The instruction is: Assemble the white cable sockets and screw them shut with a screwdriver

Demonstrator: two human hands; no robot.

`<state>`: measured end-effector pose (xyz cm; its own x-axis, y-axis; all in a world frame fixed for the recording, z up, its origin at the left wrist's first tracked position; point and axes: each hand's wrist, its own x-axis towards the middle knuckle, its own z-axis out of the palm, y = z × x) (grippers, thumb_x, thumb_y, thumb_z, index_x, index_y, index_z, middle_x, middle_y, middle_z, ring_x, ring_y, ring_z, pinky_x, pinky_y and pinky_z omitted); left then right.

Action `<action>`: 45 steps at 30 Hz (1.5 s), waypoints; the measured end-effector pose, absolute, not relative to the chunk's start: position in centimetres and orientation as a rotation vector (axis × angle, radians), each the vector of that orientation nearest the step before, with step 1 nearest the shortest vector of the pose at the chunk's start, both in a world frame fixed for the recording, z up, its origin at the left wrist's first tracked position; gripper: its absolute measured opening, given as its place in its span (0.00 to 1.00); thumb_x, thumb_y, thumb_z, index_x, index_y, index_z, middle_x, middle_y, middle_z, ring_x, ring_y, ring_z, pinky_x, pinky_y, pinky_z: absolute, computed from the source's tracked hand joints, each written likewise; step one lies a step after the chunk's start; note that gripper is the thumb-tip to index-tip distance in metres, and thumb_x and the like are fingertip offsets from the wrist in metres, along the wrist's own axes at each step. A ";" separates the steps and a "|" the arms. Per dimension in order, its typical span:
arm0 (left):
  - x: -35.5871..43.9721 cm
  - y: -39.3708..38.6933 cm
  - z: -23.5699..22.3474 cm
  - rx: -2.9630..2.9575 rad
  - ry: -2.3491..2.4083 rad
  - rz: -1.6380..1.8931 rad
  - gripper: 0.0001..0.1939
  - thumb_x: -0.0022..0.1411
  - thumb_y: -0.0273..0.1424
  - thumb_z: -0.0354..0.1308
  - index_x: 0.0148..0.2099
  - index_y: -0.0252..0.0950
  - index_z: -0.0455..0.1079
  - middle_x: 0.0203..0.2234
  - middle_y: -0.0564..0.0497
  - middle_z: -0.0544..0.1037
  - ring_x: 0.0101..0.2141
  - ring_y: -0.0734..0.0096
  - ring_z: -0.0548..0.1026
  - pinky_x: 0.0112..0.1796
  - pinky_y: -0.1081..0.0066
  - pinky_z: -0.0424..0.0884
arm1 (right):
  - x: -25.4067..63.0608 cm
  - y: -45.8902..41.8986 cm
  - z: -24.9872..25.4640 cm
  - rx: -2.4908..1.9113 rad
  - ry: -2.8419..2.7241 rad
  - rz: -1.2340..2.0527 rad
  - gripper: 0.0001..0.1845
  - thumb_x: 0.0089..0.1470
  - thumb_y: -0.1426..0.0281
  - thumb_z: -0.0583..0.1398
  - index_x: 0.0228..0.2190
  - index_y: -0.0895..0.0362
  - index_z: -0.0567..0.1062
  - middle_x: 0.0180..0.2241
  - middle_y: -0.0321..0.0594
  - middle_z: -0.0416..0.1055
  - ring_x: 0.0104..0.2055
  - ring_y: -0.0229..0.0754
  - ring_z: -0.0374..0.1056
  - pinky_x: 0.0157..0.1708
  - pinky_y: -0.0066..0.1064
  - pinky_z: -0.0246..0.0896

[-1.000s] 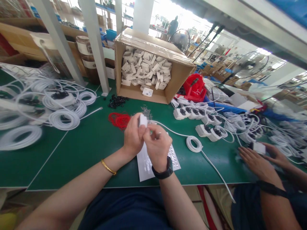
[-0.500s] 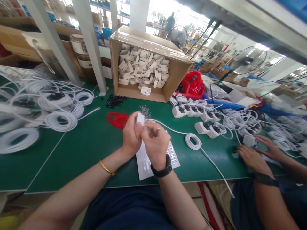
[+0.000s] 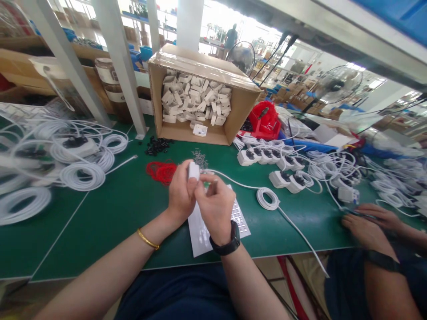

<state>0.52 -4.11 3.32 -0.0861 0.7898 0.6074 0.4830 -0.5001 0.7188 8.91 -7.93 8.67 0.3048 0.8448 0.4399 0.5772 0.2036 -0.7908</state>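
Observation:
My left hand (image 3: 180, 192) is closed around a small white plastic housing (image 3: 194, 170), held up over the bench. My right hand (image 3: 215, 202) is pinched close against the housing's right side; what lies between its fingertips is too small to make out. From the housing a white cable (image 3: 240, 183) runs right to a coil (image 3: 267, 198), and its free end hangs over the bench edge. Beneath my hands lies a white sheet (image 3: 200, 235) with rows of small round shiny stickers (image 3: 239, 218).
An open carton (image 3: 245, 104) of white housings stands behind. Small metal screws (image 3: 199, 158), black parts (image 3: 158, 145) and red strings (image 3: 162, 172) lie nearby. Coiled cables (image 3: 82, 171) fill the left. Finished-looking white boxes (image 3: 279, 178) sit right, where a co-worker's hands (image 3: 368, 226) work.
My hands keep nearly the same hold on the housing. The view has shifted slightly. The co-worker's hands have moved off a white box and toward the bench edge.

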 end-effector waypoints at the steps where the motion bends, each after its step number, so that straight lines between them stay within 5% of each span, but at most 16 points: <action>1: 0.4 -4.0 3.3 1.965 1.402 1.612 0.29 0.66 0.47 0.33 0.55 0.30 0.59 0.44 0.39 0.70 0.44 0.60 0.70 0.44 0.62 0.67 | 9.1 -8.0 9.0 -1.501 -1.396 0.309 0.06 0.46 0.72 0.58 0.26 0.58 0.76 0.20 0.34 0.70 0.17 0.32 0.54 0.20 0.25 0.52; 11: -0.1 -3.3 3.3 2.285 1.351 1.514 0.37 0.61 0.55 0.34 0.54 0.28 0.59 0.42 0.37 0.70 0.43 0.56 0.69 0.44 0.62 0.66 | 11.9 -7.5 9.6 -1.434 -1.511 0.614 0.07 0.44 0.75 0.58 0.25 0.57 0.77 0.24 0.34 0.72 0.21 0.33 0.57 0.23 0.25 0.52; 17: 0.1 -3.2 3.1 2.120 1.352 1.574 0.32 0.63 0.53 0.38 0.53 0.30 0.60 0.41 0.40 0.71 0.42 0.60 0.70 0.43 0.63 0.67 | 10.6 -7.3 8.5 -1.491 -1.327 0.595 0.05 0.43 0.71 0.59 0.24 0.58 0.75 0.17 0.30 0.64 0.18 0.32 0.54 0.21 0.25 0.50; 29: 0.0 -3.6 3.4 2.063 1.322 1.631 0.32 0.64 0.51 0.36 0.53 0.29 0.60 0.43 0.38 0.70 0.44 0.60 0.70 0.45 0.62 0.67 | 10.5 -7.7 9.2 -1.378 -1.294 0.660 0.03 0.42 0.73 0.58 0.22 0.58 0.74 0.24 0.36 0.74 0.20 0.32 0.58 0.23 0.25 0.55; 45: 0.2 -3.8 3.5 2.048 1.310 1.608 0.30 0.64 0.50 0.36 0.54 0.31 0.59 0.44 0.39 0.70 0.44 0.60 0.70 0.44 0.62 0.67 | 10.5 -7.7 9.2 -1.371 -1.206 0.762 0.03 0.42 0.72 0.59 0.22 0.59 0.74 0.27 0.37 0.74 0.20 0.32 0.57 0.21 0.25 0.54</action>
